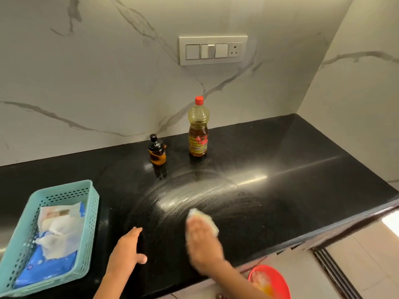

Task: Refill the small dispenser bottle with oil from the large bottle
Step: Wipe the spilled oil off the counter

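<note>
Right hand [203, 240]: pressed flat on a pale crumpled wipe [204, 219], fingers together over it, blurred mid-wipe on the glossy black stone counter [280, 169].
Left hand [127, 247]: empty, fingers loosely apart, resting on the counter.
Small amber glass dispenser bottle with black cap [157, 150]: upright near the wall, capped.
Large clear plastic oil bottle with red cap [198, 128]: upright just right of it, capped.
Technique: overlap strokes across the streaked smear, lift residue, steer clear of both bottles.

Capped small dispenser bottle [157, 150] upright near red-capped large oil bottle [198, 127], both by wall
</note>
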A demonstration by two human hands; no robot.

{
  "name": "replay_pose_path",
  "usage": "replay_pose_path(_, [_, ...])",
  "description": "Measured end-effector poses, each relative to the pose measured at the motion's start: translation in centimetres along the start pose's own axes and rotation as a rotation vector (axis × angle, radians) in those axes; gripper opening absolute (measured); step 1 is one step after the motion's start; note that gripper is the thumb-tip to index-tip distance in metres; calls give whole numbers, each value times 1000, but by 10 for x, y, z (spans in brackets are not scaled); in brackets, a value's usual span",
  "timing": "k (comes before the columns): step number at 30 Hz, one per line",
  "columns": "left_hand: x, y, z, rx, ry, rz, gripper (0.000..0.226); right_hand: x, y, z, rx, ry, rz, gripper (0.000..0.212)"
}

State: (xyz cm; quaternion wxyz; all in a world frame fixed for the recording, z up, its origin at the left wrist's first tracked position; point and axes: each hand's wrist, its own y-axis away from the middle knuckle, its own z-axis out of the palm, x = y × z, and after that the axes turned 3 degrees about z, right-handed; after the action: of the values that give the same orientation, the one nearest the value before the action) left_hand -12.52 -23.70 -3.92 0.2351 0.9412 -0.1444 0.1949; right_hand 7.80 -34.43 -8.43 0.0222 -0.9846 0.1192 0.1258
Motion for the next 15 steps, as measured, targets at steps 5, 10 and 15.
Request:
replay_pose_path(5, [5, -9, -4, -49, -26, -43, 96, -42, -116, -8, -299, -87, -322, 58])
replay_pose_path(10, [8, -1, -5, -15, 8, -23, 95, 62, -166, -51, -93, -133, 279, 43])
replay_pose_path(15, [10, 8, -10, 4, 0, -23, 94, 86, -114, -41, -73, -55, 542, 59])
